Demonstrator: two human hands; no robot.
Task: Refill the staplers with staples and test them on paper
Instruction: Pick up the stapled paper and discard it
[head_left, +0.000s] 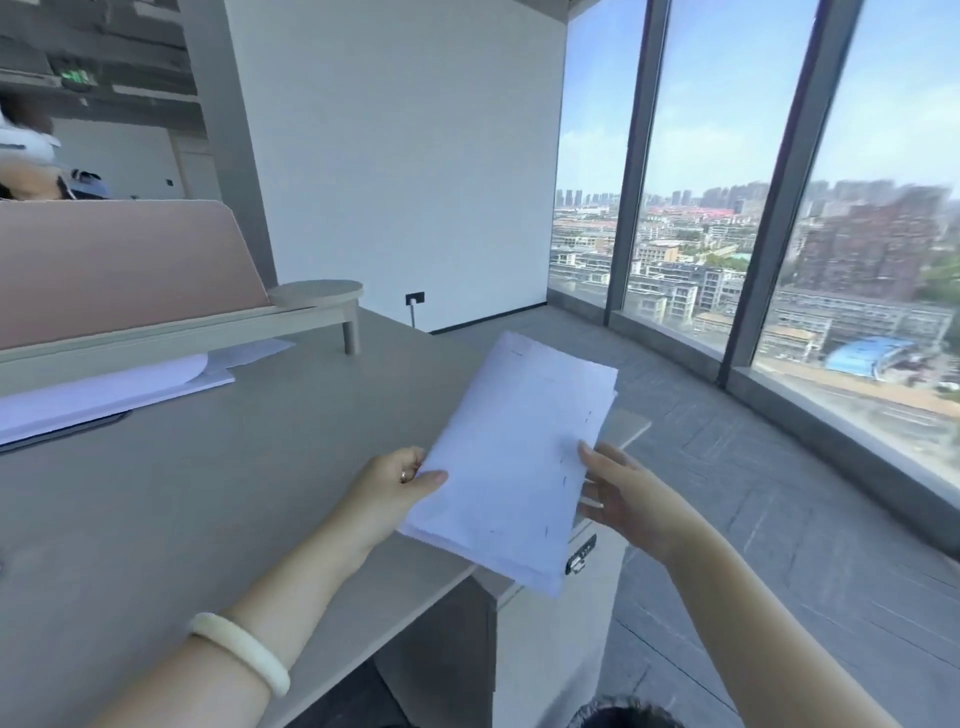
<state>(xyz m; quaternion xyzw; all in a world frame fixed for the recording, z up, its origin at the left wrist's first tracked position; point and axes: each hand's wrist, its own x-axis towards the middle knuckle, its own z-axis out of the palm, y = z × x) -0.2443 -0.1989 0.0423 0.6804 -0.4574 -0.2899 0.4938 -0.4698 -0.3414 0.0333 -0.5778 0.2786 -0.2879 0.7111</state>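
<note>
left fingers: the left hand (397, 483) is pinched shut on the near-left edge of the paper stack (511, 457), thumb laid on top, the other fingers hidden underneath; a ring can be seen on one of them.
right fingers: the right hand (618, 493) is spread fairly wide against the right edge of the same stack, one fingertip lying on top. Looks more like steadying than a real grip, though that can't be told for sure.
paper: held up in the lower middle of the frame, tilted, partly over the right end of the desk (156, 509) and partly past its edge.
marks on paper: short dark dashes can be made out along the right margin and near the bottom, probably staples already punched in, but they're too small to be certain.
staplers: none to be seen anywhere in frame, no staple box either.
other stuff: more sheets (104, 389) are lying at the left of the frame under the desk shelf (171, 332).
progress: if those dashes are staples, testing is well underway or nearly wrapped up. Whether every stapler has been refilled can't be judged from here.
</note>
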